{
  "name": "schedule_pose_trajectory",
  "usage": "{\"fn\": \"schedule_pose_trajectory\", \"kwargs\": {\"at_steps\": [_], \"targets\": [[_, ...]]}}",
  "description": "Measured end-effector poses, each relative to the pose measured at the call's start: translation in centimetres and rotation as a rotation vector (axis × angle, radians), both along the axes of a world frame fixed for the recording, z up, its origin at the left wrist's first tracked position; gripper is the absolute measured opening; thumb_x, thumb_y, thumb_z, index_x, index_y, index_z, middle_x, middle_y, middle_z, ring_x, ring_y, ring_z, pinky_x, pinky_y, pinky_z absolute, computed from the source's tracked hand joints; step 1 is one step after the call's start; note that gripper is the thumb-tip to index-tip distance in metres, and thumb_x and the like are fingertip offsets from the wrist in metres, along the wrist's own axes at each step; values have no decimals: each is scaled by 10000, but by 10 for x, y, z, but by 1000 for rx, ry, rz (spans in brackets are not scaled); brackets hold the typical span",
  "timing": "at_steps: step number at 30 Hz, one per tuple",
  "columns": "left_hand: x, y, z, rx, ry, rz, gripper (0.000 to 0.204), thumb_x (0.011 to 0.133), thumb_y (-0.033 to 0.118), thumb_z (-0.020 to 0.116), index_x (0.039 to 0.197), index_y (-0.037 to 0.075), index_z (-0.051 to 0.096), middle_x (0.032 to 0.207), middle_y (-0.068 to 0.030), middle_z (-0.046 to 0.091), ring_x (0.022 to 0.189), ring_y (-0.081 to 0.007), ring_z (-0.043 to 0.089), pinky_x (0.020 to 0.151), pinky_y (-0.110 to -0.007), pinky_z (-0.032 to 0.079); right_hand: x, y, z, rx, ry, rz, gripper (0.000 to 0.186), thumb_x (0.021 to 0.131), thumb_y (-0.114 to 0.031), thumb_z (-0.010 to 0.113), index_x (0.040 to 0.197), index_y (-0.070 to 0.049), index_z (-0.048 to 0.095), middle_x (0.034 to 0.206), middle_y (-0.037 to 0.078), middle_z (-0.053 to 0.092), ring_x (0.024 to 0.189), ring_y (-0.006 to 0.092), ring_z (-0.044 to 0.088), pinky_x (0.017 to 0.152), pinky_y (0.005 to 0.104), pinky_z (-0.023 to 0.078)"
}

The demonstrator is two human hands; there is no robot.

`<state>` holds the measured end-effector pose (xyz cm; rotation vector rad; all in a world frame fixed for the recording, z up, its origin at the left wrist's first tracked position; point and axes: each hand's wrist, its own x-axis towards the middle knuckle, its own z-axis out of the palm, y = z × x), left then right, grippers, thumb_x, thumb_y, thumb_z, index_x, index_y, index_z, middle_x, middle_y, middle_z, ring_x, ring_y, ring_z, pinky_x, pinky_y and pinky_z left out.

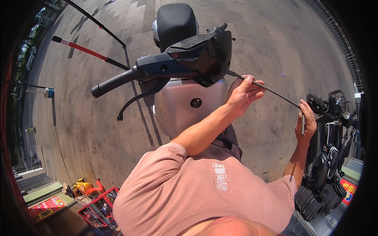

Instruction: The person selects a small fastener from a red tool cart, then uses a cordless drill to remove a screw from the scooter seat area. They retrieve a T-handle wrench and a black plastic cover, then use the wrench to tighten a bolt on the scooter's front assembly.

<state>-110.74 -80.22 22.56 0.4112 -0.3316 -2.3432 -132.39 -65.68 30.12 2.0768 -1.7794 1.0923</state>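
Note:
An electric scooter stands before me, with its silver front panel (pixel 181 104) toward me and its dark handlebar cover (pixel 165 65) turned at a slant. A long, thin dark metal rod, bent at its near end like an L-shaped wrench (pixel 281 96), slopes from the cover's right edge down to the right. My left hand (pixel 242 94) pinches it a little way from the cover, thumb on top. Farther along, at the bend, my right hand (pixel 306 120) has its fingers closed round it. Whether the rod's far tip touches the scooter I cannot tell.
The black left grip (pixel 114 82) and brake lever (pixel 132 98) jut out leftward. Behind stands the scooter's black seat (pixel 176 23). A red-and-white pole (pixel 80 48) is at far left. A red tool tray (pixel 100 208) lies lower left; parked scooters (pixel 325 149) and tyres (pixel 315 200) stand right.

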Motion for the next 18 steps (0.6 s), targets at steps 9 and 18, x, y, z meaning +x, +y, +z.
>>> {"fn": "schedule_pose_trajectory", "kwargs": {"at_steps": [9, 18], "targets": [[15, 2, -8, -23, 29, -8, 155, 971, 255, 474, 1022, 121, 533, 1105, -144, 618, 1002, -264, 621, 837, -356, 538, 21, 6, 6, 26, -49, 36, 249, 814, 23, 619, 1058, -21, 628, 1112, 194, 627, 970, 313, 648, 807, 354, 530], [38, -10, -14, -13, 250, -105, 203, 982, 160, 424, 1109, 61, 547, 1177, -173, 594, 1106, -323, 576, 921, -397, 520, 34, 23, 21, -4, 281, 48, 395, 730, -56, 724, 1111, -125, 647, 1187, 137, 603, 1011, 291, 625, 854, 388, 514]]}}
